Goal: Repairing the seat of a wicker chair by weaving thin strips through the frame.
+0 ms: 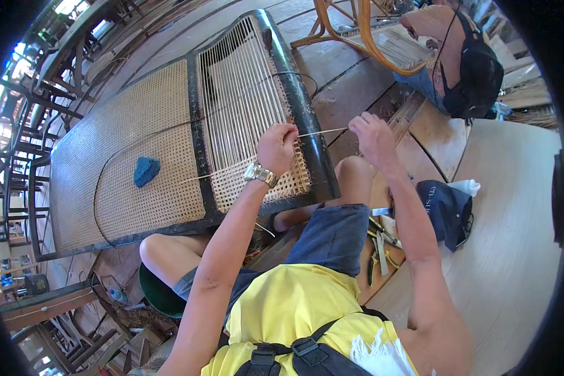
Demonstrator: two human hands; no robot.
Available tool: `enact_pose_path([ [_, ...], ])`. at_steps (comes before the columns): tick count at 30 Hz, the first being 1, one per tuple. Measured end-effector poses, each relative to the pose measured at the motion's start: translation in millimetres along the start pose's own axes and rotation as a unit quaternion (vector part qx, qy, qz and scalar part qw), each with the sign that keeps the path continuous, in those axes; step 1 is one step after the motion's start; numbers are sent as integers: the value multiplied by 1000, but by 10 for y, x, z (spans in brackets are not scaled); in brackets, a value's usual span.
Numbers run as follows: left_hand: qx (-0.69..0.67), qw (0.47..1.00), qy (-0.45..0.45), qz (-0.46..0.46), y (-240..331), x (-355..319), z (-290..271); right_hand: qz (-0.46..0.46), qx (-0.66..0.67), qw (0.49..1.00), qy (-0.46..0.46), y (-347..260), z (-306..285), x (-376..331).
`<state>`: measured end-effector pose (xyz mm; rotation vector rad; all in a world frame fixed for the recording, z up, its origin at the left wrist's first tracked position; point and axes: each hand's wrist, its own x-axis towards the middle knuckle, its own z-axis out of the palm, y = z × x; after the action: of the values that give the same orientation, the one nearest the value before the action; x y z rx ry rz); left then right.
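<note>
You appear mid-weave, right hand (371, 139) pinching a cane strand (323, 132) taut, left hand (276, 148) pinching it over the panel (232, 111). Next likely calls for steady pulling.

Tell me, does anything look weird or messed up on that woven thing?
A blue lump lies loose on the close-woven panel, not part of the weave, so it looks odd. The neighbouring panel looks gappy: its far part has strands running mostly one way, while its near end is criss-crossed. Perhaps unfinished, not broken.
</note>
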<state>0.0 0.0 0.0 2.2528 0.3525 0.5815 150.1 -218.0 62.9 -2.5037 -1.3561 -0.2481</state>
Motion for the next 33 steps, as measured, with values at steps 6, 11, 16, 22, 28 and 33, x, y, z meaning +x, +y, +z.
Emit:
enact_pose_path([
  [6,-114,993,-3,-44,57,-131,-27,8,292,955,53,-479,29,-122],
  [11,-175,975,-101,-97,-27,-114,-128,18,375,927,8,-570,313,41],
  [16,-273,955,-73,-86,-123,-67,-136,21,362,930,64,-693,368,208],
  [22,-351,929,-18,-115,-206,-91,-110,-134,167,967,135,-743,441,327],
  [28,-319,937,0,-140,-189,-210,-161,-176,118,968,137,-791,445,328],
  [33,-317,940,-18,-122,-70,-264,-125,-204,128,966,97,-860,494,259],
])
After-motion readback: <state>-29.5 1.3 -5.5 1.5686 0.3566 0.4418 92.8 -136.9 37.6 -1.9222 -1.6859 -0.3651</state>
